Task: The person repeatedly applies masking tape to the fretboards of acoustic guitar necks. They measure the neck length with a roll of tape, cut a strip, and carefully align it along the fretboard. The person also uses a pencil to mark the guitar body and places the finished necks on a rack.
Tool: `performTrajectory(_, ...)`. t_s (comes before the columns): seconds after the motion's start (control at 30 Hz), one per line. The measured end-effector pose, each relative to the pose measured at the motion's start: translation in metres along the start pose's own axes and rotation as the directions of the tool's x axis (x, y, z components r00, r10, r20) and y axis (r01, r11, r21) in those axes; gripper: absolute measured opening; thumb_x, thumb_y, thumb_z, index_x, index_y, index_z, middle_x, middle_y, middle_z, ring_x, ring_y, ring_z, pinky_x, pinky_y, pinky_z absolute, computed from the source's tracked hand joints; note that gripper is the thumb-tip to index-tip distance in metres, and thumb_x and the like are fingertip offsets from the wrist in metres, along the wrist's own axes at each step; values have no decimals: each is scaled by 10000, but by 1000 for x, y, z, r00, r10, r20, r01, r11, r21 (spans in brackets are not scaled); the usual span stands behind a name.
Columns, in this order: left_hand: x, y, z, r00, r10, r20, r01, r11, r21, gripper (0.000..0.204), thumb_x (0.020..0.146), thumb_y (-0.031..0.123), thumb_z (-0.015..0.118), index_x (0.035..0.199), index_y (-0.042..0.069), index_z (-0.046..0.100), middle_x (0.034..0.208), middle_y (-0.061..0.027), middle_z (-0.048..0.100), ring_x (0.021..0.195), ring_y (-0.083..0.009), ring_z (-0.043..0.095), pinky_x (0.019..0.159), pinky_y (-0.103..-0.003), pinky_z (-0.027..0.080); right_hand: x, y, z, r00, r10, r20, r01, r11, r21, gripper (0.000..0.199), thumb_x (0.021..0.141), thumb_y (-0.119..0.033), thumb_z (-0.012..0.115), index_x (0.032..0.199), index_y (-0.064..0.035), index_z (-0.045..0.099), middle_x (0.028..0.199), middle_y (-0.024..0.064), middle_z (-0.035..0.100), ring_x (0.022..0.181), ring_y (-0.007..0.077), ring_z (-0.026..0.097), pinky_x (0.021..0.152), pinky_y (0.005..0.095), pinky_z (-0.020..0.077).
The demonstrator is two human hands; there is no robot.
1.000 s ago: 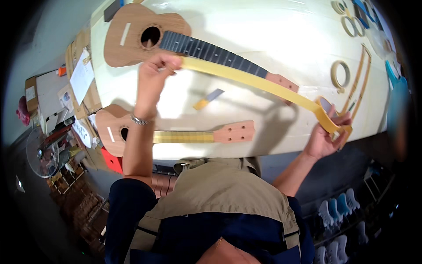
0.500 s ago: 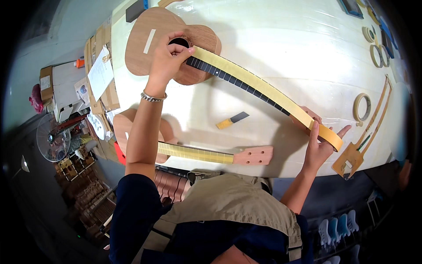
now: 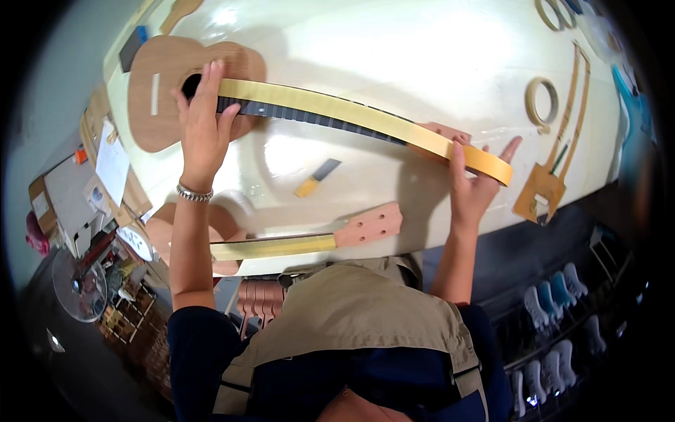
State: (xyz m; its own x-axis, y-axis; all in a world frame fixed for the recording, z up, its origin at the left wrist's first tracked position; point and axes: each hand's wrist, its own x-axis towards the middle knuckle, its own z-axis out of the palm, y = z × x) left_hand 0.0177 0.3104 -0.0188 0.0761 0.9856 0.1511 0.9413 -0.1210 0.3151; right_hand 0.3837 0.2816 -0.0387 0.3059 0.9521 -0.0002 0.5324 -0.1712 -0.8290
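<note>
Nearest you, a second ukulele (image 3: 281, 243) lies at the worktop (image 3: 422, 56) edge, its neck already covered in yellow tape, neither hand on it. Step in hand looks like masking the fretboard of the far ukulele (image 3: 158, 91): a strip of yellow masking tape (image 3: 351, 112) runs taut along the neck from soundhole end to past the headstock. Your right hand (image 3: 474, 186) grips the tape roll (image 3: 492, 165) just past the headstock, fingers partly spread. Your left hand (image 3: 204, 126) lies flat, fingers extended, pinning the tape's free end at the soundhole, grasping nothing. Part of the dark fretboard shows below the strip, so my read is the next move calls for lowering it square and pressing it down along the neck. A small scraper (image 3: 316, 178) lies between the two instruments; spare tape rings (image 3: 541, 102) lie farther right.
</note>
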Motion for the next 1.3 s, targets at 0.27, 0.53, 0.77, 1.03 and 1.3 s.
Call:
performTrajectory(0.27,-17,50,31,986,126,109,-146,967,207,763,874,640,363,1457,155,277,1528,-15,224,1425,-299,100,973,-713,-120,-4,-1,9,998,18,-63,-21,998,-51,889,806,-162,711,1424,88,124,887,69,647,827,127,621,974,335,413)
performTrajectory(0.53,-55,171,63,834,529,156,-444,813,-378,535,774,262,664,1282,203,507,1413,-68,403,1290,-337,365,1042,-479,313,-9,7,22,997,37,-62,-24,979,203,796,910,-200,575,1448,49,44,1192,187,498,1046,250,520,863,332,451)
performTrajectory(0.77,-84,115,30,833,-196,517,212,977,29,213,716,30,706,901,30,601,902,-101,621,797,-252,611,686,-353,501,-12,26,30,997,-45,-61,55,982,182,733,925,-217,530,1447,42,86,1178,191,503,1032,261,522,891,356,421)
performTrajectory(1.03,-18,177,47,871,-165,462,481,468,-741,326,824,54,689,1126,-1,580,728,-26,641,646,-39,577,571,-179,478,-12,27,30,995,-89,-53,96,981,167,702,915,-259,543,1436,36,175,1100,152,560,1031,262,548,1089,465,167)
performTrajectory(1.3,0,180,64,856,-98,507,465,572,-676,492,838,30,668,1298,2,498,689,4,603,592,-9,515,540,-162,429,-12,32,32,991,-119,-66,127,984,127,657,923,-298,520,1417,34,239,1085,147,569,1047,264,530,1090,501,148)
